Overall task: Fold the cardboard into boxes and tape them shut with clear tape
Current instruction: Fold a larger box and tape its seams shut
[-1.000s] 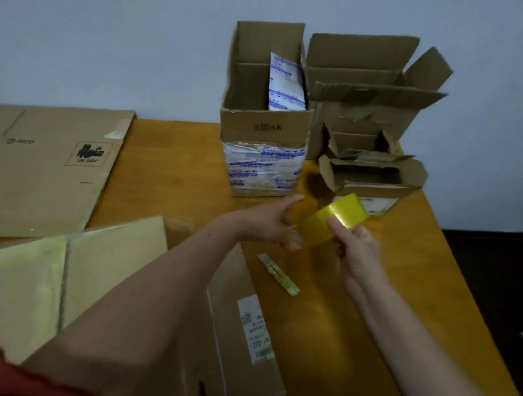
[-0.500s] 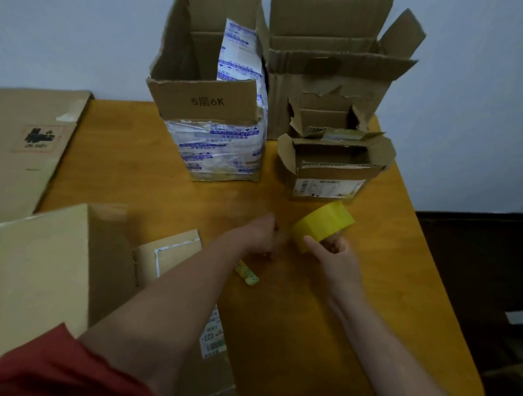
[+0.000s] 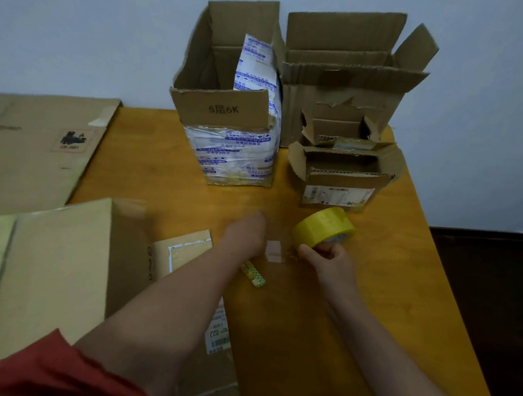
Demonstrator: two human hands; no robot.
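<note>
Now right hand (image 3: 329,259) grips tape roll (image 3: 324,227) over bare table (image 3: 401,281).

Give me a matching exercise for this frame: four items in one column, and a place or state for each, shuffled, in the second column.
Items:
1. tape roll
2. small yellow-green cutter
3. tall box marked 5 6K
4. flat cardboard sheet with the black pictogram

Places or states:
A. standing upright, top flaps open
B. lying on the table beside the left forearm
C. held in the right hand
D. lying flat at the table's far left

Pairs: 1-C, 2-B, 3-A, 4-D
</note>
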